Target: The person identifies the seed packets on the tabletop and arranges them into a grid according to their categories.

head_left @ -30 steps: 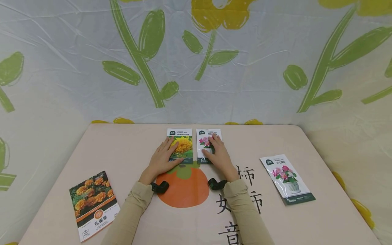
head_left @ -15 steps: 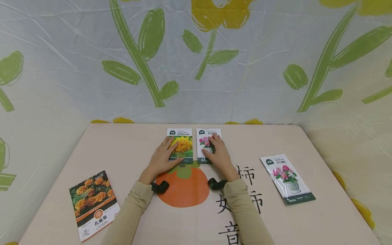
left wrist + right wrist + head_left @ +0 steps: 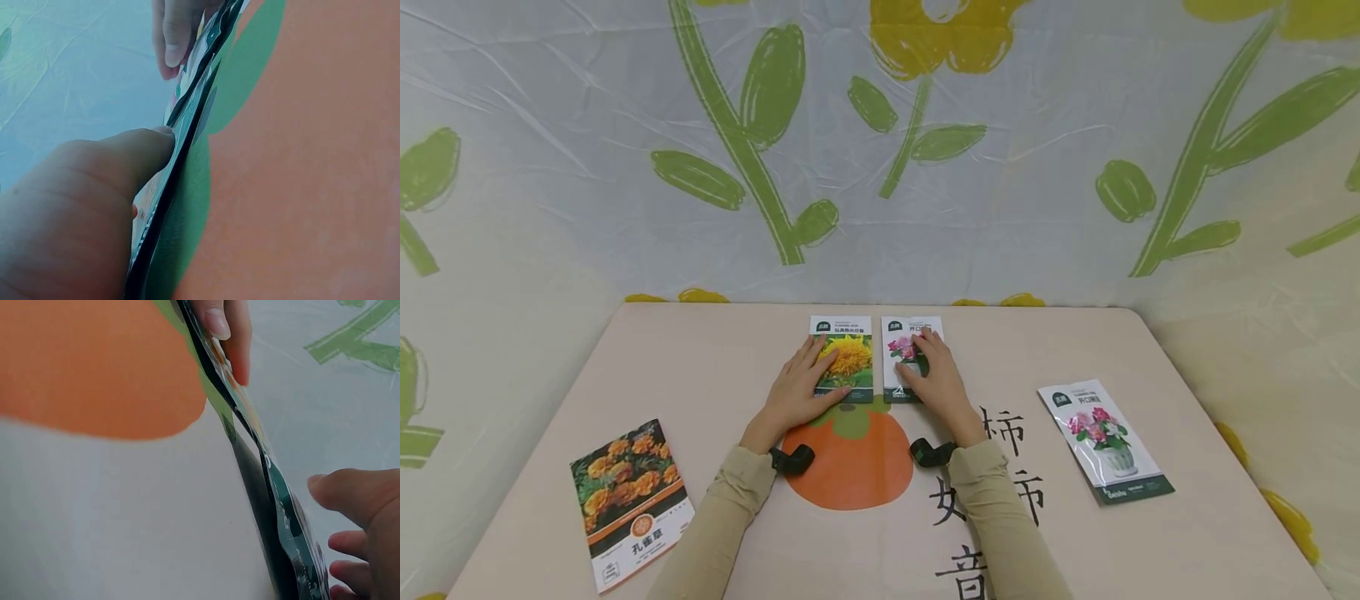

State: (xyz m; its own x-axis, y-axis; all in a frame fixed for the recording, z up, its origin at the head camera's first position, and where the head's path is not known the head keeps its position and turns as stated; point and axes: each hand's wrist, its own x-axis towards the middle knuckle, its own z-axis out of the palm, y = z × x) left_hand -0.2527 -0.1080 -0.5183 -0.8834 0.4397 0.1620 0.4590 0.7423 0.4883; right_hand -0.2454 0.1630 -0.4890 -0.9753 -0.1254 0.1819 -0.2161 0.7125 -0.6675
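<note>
- Left and nearer you than the middle of the persimmon print [image 3: 850, 458], the marigold packet [image 3: 632, 500] is lying tilted, well apart from your fingers; it is showing no change over the last second.
- Up beyond the print's left side, your left hand [image 3: 799, 385] is resting flat with fingers spread, clenching nothing; your thumb is pressing lightly on the near edge of the packet beneath.
- Just past the print's leafy top, on its left half, that sunflower packet [image 3: 853, 354] is lying face up and straight, holding the same spot as a second ago.
- Just past the leafy top, on its right half, the inner pink-flower packet [image 3: 901, 346] is lying level with its neighbour, a narrow gap separating them; it too is staying put.
- Up beyond the print's right side, your right hand [image 3: 942, 387] is spreading loosely over that packet, gripping nothing; you cannot tell whether its thumb is touching.
- Well to the right of the print, the outer pink-flower packet [image 3: 1105, 442] is lying tilted, unmoved.
- Since nothing is shifting, you are probably steadying an already aligned pair, with both outer packets remaining apart from it.
</note>
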